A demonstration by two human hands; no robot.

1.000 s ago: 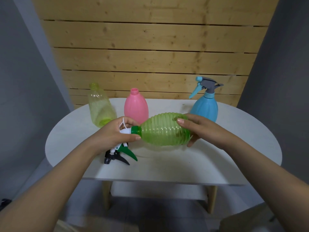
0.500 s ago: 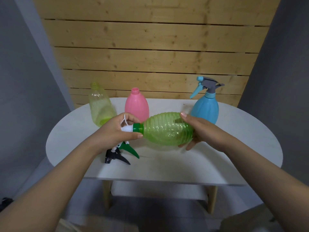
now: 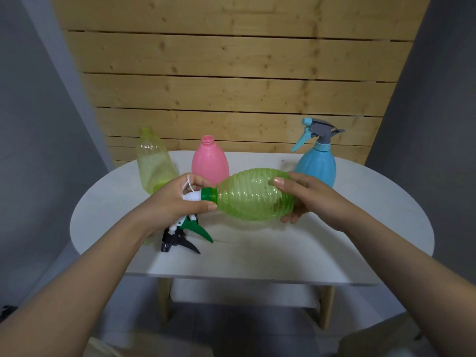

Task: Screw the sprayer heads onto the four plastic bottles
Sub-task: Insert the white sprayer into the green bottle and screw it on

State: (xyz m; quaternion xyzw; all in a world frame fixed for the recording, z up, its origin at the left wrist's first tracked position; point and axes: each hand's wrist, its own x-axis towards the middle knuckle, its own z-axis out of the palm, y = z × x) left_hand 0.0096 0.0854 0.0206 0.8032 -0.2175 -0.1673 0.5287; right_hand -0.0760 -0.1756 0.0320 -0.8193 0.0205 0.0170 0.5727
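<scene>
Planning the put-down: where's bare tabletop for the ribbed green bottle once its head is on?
Free: the white oval table right and front of the right hand, below the blue sprayer bottle. Crowded: the left, with the loose green and black sprayer heads, yellow bottle and pink bottle.

Green bottle [image 3: 253, 194] slightly higher, rotated.

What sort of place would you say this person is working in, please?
Probably a staged recording corner, not a lived-in room: a small white table on wooden legs, a bare wooden plank panel between grey walls, and only the plastic bottles and sprayer heads laid out.
</scene>
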